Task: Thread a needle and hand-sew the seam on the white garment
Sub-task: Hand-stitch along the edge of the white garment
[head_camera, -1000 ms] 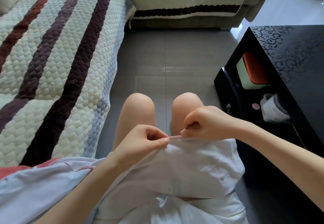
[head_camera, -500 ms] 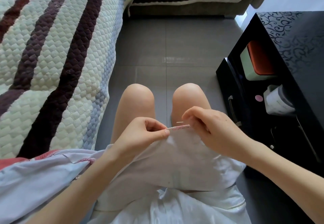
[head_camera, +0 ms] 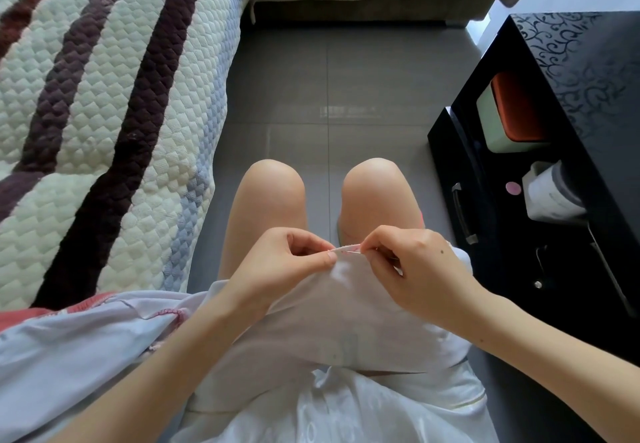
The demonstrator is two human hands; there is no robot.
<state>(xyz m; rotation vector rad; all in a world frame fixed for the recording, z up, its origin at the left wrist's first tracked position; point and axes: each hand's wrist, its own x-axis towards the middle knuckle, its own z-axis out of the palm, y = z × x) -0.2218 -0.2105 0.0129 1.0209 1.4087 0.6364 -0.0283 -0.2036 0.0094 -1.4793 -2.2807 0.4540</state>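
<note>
In the lower middle of the frame the white garment (head_camera: 346,307) lies draped over the person's lap, its pink-stitched edge lifted just below the knees. The left hand (head_camera: 280,266) pinches that edge between thumb and forefinger, as it did half a second ago, and has hardly shifted. The right hand (head_camera: 415,269) has changed more: earlier its fingers were spread loosely beside the seam with the needle lying free along the edge; now thumb and forefinger have closed on the needle (head_camera: 355,252), which shows only as a thin glint right at the seam between the two hands. Whether its tip is through the cloth cannot be told. The thread is too fine to make out.

The view has also tipped slightly, so the knees sit a little lower in the frame than before. The striped quilt (head_camera: 104,113) fills the upper left, the grey floor (head_camera: 329,89) runs up the centre, and the black cabinet (head_camera: 571,103) stands at the right edge with an orange-lidded box (head_camera: 512,110) on its shelf.
</note>
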